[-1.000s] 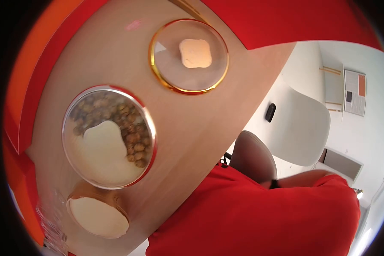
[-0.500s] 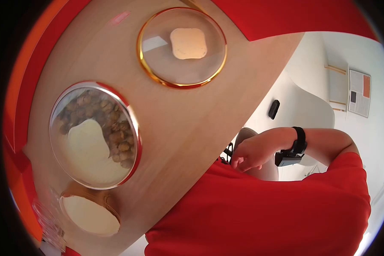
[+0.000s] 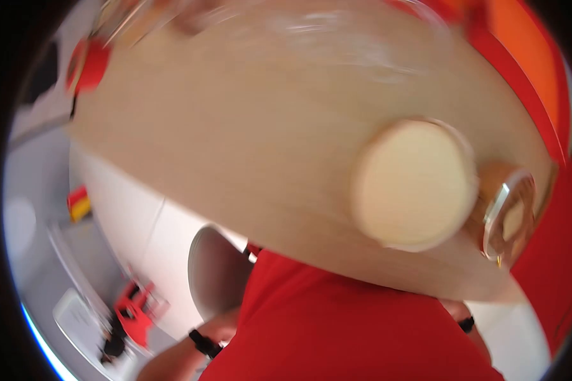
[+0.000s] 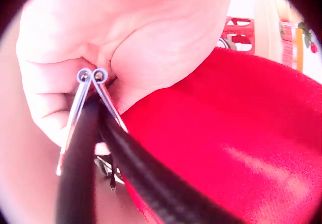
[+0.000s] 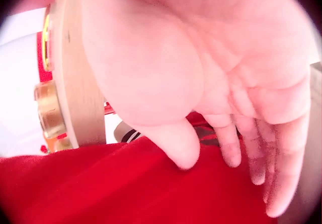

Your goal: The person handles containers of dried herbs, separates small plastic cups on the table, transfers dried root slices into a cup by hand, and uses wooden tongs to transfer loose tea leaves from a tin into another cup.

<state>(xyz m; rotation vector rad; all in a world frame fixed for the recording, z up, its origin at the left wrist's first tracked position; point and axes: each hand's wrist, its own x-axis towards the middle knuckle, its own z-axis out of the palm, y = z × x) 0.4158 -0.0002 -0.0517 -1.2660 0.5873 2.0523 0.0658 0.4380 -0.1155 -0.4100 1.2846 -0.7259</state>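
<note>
My left hand [image 4: 121, 48] curls its fingers around two black braided cords [image 4: 151, 176], with a silver-handled binder clip [image 4: 93, 91] at the palm. It is beside the red shirt [image 3: 337, 317], and in the head view shows only low down near the wristband. My right hand [image 5: 201, 68] holds nothing; its fingers hang loosely over the red cloth, below the tabletop's edge [image 5: 80, 73]. On the table [image 3: 235, 133] stand a round container with a cream-coloured top [image 3: 416, 184] and a clear lidded jar [image 3: 511, 213] to its right.
Red and orange panels [image 3: 521, 95] border the table's far right side. Blurred clear items [image 3: 343, 28] lie along the far edge. A grey-brown chair [image 3: 213, 273] is tucked near the front edge, and a red object [image 3: 89, 66] stands at the far left corner.
The head view has swung to another stretch of the table, with much blur. The large jar of walnuts is gone from sight. The right hand, earlier at waist height, is now mostly hidden behind the shirt.
</note>
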